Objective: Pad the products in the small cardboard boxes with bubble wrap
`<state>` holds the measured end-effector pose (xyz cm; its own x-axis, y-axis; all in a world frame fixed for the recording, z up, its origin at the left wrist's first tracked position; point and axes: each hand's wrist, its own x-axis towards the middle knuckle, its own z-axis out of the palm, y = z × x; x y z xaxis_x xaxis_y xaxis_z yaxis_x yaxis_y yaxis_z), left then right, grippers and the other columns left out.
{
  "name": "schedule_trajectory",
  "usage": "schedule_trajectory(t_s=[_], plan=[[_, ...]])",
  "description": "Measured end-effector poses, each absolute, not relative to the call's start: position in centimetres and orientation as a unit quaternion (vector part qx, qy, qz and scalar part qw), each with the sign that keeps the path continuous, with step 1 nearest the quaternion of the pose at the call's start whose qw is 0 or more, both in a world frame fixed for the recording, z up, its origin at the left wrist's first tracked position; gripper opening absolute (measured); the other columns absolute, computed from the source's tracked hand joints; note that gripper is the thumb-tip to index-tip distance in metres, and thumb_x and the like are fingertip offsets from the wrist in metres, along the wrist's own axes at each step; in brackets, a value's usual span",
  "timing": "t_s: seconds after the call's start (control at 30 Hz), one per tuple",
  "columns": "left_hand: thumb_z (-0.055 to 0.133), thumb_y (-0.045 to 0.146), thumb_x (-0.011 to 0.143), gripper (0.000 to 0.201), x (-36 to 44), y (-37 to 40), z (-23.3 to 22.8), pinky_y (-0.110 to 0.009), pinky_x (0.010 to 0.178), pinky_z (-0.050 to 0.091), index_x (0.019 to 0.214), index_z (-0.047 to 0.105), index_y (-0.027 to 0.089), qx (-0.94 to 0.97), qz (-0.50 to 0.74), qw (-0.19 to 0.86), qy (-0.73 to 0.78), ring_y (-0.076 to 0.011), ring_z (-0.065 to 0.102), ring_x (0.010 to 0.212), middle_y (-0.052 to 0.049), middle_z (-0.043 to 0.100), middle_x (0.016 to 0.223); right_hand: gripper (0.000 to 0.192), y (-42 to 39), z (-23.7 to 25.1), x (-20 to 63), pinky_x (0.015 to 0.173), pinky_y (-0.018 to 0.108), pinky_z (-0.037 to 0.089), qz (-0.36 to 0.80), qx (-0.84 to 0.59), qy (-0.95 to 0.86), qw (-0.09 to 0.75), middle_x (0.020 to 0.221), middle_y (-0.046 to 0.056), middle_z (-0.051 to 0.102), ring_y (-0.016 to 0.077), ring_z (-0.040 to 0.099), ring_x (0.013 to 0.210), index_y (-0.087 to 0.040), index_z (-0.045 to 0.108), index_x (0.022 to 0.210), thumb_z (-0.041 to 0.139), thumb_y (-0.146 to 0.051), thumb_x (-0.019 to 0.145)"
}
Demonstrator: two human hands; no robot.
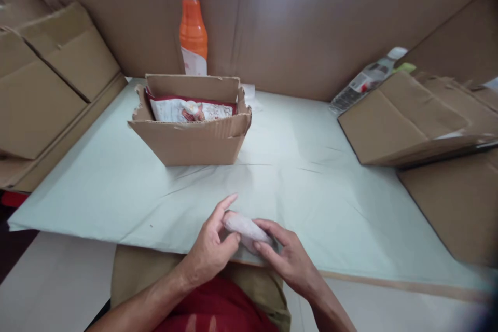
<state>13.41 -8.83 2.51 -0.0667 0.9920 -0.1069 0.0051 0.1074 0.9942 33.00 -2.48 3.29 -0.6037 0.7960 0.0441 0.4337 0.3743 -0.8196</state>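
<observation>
Low at the table's front edge, both hands hold a whitish, oblong bundle (249,231) that looks wrapped in thin, crinkled material. What is inside cannot be made out. My left hand (213,246) grips its left end between thumb and fingers, with the index finger stretched outward. Around the right end, the thumb and fingers of my right hand (286,254) are closed. Beyond the hands stands an open cardboard box (198,142) with a torn rim. A printed white and dark red packet (194,109) sits inside it.
An orange bottle (193,28) stands behind the box. At the back right, a clear bottle (363,83) leans beside cardboard boxes (404,119). More cardboard (46,78) lines the left side. A pale green sheet (311,192) covers the table, and cardboard walls (291,21) rise behind.
</observation>
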Motion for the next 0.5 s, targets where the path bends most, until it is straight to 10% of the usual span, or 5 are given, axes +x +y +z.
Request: schedule_trajectory(t_s=[0.5], plan=[[0.059, 0.006, 0.085, 0.071, -1.0, -1.6, 12.1, -0.057, 0.113, 0.041, 0.152, 0.037, 0.020, 0.640, 0.425, -0.251, 0.589, -0.0332, 0.049, 0.137, -0.014, 0.062, 0.134, 0.008, 7.2, 15.7, 28.5, 0.063, 0.030, 0.053, 0.112, -0.298, -0.880, 0.352, 0.087, 0.004, 0.069, 0.0189, 0.067, 0.073, -0.028, 0.072, 0.095, 0.065, -0.030, 0.094]])
